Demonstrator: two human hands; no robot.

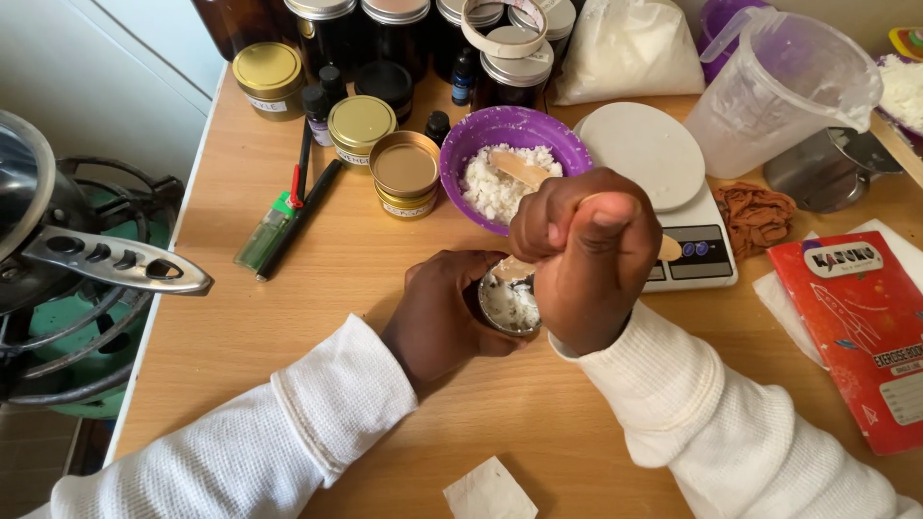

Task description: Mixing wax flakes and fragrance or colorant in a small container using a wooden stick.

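Observation:
My left hand (444,317) wraps around a small round tin (510,303) on the wooden table; the tin holds white flakes. My right hand (588,252) is fisted above it, gripping a flat wooden stick (514,268) whose lower end dips into the tin. Its upper end pokes out near the scale. Just behind stands a purple bowl (481,135) of white flakes with a second wooden stick (519,169) lying in it.
A digital scale (700,252) with a white round plate sits right of the bowl. Gold-lidded tins (405,170), dark jars, a green lighter (266,232), a clear plastic jug (781,88), a red booklet (859,327) and a pan handle (120,259) at left surround the hands.

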